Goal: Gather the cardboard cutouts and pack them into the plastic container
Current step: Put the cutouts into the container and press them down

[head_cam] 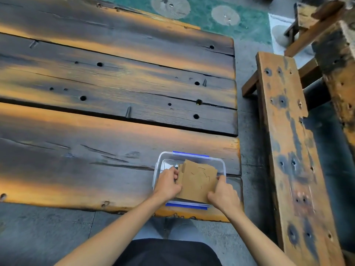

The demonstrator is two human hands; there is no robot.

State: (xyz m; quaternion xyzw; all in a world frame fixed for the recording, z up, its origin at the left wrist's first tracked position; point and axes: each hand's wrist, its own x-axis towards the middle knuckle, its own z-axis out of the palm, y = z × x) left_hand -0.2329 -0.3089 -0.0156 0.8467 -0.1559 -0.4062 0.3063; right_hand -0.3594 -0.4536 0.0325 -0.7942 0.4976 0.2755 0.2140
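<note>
Our left hand [168, 184] and right hand [223, 194] pinch a stack of flat brown cardboard cutouts [197, 181] by its edges. We hold it inside the clear, blue-clipped plastic container [192, 157] on the charred plank table [96, 131].

Soft daylight, slight wide-angle edge warping

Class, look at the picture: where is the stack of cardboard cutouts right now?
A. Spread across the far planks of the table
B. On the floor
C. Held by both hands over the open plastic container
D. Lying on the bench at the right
C: the left hand and right hand grip the cardboard cutouts at the plastic container.
</note>
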